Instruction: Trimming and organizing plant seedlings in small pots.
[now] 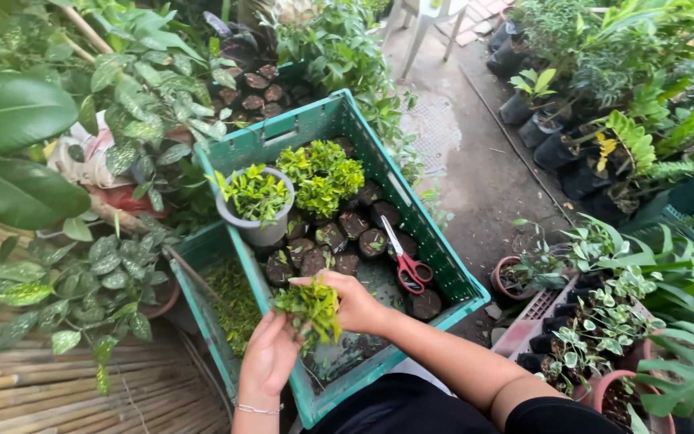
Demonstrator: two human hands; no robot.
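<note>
Both my hands hold one small leafy green plant (311, 305) over the near end of a teal plastic crate (435, 253). My left hand (267, 358) cups it from below and my right hand (355, 301) grips it from the right. Inside the crate stand several small black nursery bags (339, 237) of soil, some with bright green seedlings (323, 173). A grey pot (260, 229) with a green plant sits at the crate's left side. Red-handled scissors (407, 265) lie on the bags, just right of my right hand.
Large-leaved potted plants (114, 104) crowd the left above a bamboo mat (66, 386). More potted plants (596, 321) and black bags (552, 137) line the right. A concrete path (475, 161) runs beyond the crate, with white chair legs (431, 28) at the top.
</note>
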